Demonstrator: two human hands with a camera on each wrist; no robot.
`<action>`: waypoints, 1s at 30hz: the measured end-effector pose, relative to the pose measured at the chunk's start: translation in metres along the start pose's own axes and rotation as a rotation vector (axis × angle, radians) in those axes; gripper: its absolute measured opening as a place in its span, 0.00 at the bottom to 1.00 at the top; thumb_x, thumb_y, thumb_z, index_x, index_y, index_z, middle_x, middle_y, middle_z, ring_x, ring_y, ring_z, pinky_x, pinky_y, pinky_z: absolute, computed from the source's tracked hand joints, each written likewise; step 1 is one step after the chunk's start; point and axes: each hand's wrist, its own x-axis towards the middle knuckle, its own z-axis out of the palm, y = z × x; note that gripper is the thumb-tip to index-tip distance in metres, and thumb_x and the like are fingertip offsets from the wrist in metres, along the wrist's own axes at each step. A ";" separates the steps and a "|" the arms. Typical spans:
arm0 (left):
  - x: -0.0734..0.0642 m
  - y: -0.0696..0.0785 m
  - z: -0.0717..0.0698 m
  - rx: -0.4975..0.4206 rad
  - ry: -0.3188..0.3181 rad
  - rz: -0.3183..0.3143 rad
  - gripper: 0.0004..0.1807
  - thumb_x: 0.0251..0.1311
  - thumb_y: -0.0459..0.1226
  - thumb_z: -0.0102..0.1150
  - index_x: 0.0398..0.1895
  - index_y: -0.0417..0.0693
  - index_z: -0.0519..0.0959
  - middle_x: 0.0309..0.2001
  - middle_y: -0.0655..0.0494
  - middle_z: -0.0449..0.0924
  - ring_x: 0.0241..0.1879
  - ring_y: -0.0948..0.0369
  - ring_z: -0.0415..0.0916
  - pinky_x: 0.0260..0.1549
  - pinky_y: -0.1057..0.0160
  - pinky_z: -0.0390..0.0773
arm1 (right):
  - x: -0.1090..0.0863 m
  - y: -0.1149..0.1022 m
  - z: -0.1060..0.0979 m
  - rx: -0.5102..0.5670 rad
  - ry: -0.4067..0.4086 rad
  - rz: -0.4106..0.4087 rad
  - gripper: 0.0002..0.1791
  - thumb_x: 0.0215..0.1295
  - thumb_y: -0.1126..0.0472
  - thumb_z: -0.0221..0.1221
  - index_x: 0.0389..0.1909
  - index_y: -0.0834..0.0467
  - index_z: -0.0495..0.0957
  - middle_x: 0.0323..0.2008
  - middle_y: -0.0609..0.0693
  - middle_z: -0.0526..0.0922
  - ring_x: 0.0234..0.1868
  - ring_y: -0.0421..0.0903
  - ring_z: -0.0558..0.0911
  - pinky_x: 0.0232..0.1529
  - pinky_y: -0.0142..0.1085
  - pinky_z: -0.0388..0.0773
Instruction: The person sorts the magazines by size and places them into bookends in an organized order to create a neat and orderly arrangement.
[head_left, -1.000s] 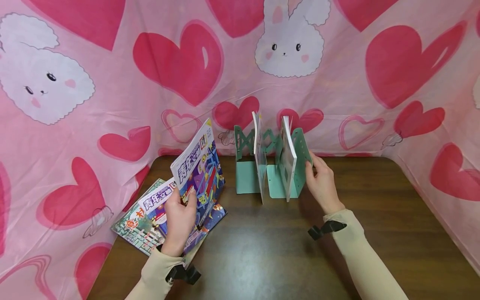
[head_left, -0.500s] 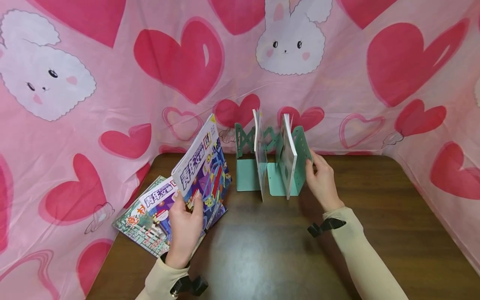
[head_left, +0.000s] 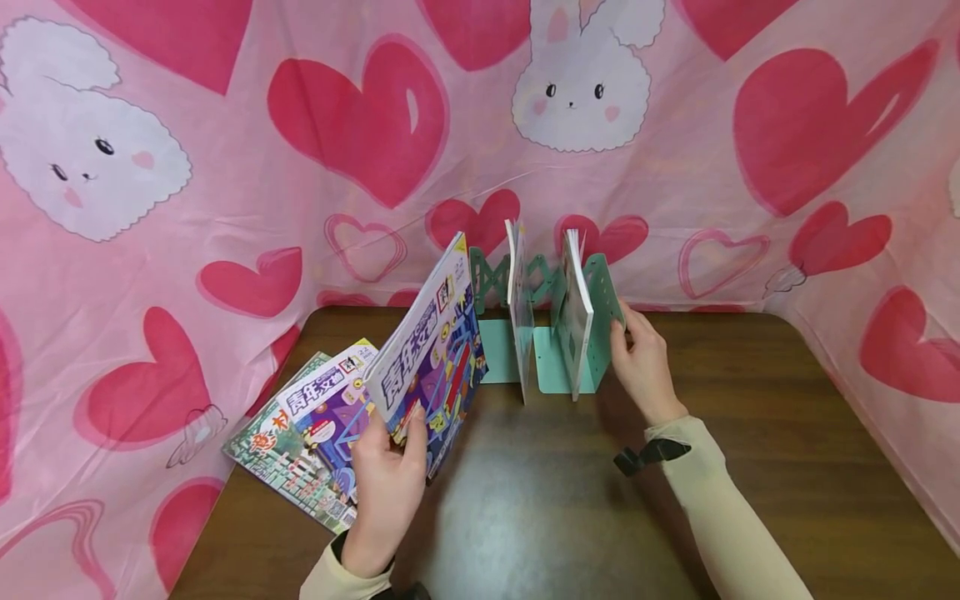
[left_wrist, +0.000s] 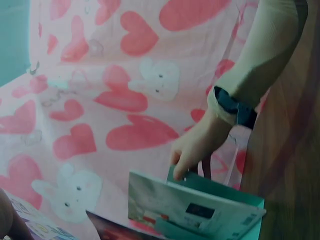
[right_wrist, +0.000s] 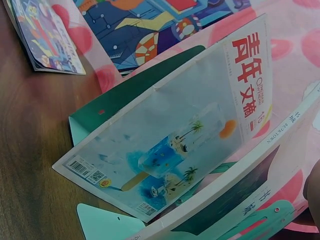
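My left hand [head_left: 388,479] grips a magazine [head_left: 435,367] with a purple-blue cover, tilted upright just left of a green metal expandable bookend [head_left: 498,354]. Thumb in front, the other fingers are hidden behind it. At the bookend's far right, my right hand [head_left: 647,362] pinches the edge of its end plate [head_left: 602,312]. Two publications stand apart inside: a magazine [right_wrist: 170,135] with an ice-lolly cover, and a white-spined one [right_wrist: 295,125] lettered "BOOKTOWN" near the right plate. The left wrist view shows the right hand [left_wrist: 197,147] at the plate's top edge.
Another purple magazine [head_left: 322,417] lies on a green-covered one [head_left: 281,471] at the left of the dark wooden table [head_left: 525,517]. A pink cloth [head_left: 480,142] printed with hearts and rabbits hangs closely behind the bookend and along both sides.
My left hand has carried the magazine right, away from the pile, and its far edge now overlaps the bookend's left end in the head view. The right hand stays on the end plate.
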 end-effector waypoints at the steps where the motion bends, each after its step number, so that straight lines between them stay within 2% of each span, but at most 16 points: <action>1: -0.001 0.002 0.000 -0.010 -0.005 0.004 0.23 0.65 0.20 0.58 0.63 0.35 0.80 0.58 0.39 0.84 0.52 0.49 0.85 0.48 0.72 0.81 | 0.000 0.000 0.000 0.000 0.001 -0.002 0.24 0.76 0.68 0.54 0.70 0.65 0.74 0.60 0.67 0.81 0.52 0.59 0.83 0.43 0.12 0.66; 6: -0.007 0.009 0.002 -0.045 -0.027 0.045 0.24 0.64 0.18 0.57 0.62 0.35 0.81 0.57 0.38 0.84 0.52 0.52 0.85 0.48 0.70 0.82 | 0.001 -0.001 0.000 0.000 0.005 -0.005 0.24 0.76 0.68 0.53 0.70 0.65 0.74 0.61 0.67 0.81 0.52 0.59 0.83 0.44 0.11 0.65; 9: -0.010 0.011 0.003 -0.040 -0.037 0.059 0.23 0.64 0.18 0.58 0.62 0.35 0.81 0.56 0.38 0.85 0.51 0.50 0.85 0.48 0.69 0.83 | 0.000 -0.001 0.000 0.003 0.005 -0.006 0.24 0.76 0.68 0.53 0.71 0.65 0.74 0.60 0.67 0.81 0.52 0.59 0.83 0.44 0.11 0.66; 17: -0.018 0.014 0.004 -0.075 -0.083 0.038 0.25 0.64 0.18 0.57 0.64 0.37 0.80 0.57 0.39 0.84 0.51 0.46 0.85 0.45 0.56 0.85 | -0.001 0.001 0.001 0.021 0.005 -0.011 0.24 0.76 0.69 0.53 0.71 0.64 0.74 0.60 0.66 0.81 0.51 0.58 0.83 0.44 0.12 0.66; 20: -0.020 0.015 0.005 -0.094 -0.103 0.048 0.26 0.64 0.18 0.57 0.65 0.39 0.80 0.58 0.40 0.84 0.53 0.47 0.85 0.46 0.57 0.85 | -0.001 0.001 0.000 0.019 0.008 -0.012 0.24 0.76 0.68 0.53 0.71 0.64 0.74 0.60 0.66 0.81 0.51 0.58 0.83 0.44 0.11 0.66; 24: -0.022 0.017 0.007 -0.094 -0.128 0.067 0.26 0.66 0.19 0.57 0.65 0.42 0.80 0.58 0.43 0.85 0.54 0.49 0.85 0.49 0.63 0.84 | -0.001 0.001 0.000 0.015 0.002 -0.005 0.24 0.77 0.68 0.53 0.71 0.64 0.74 0.60 0.66 0.81 0.51 0.59 0.83 0.44 0.11 0.66; 30: -0.027 0.018 0.011 -0.065 -0.137 0.149 0.25 0.62 0.17 0.59 0.61 0.39 0.82 0.53 0.43 0.87 0.49 0.52 0.87 0.45 0.66 0.85 | -0.001 0.001 0.000 0.024 -0.008 0.005 0.24 0.77 0.68 0.53 0.71 0.64 0.74 0.61 0.66 0.81 0.50 0.59 0.83 0.43 0.11 0.67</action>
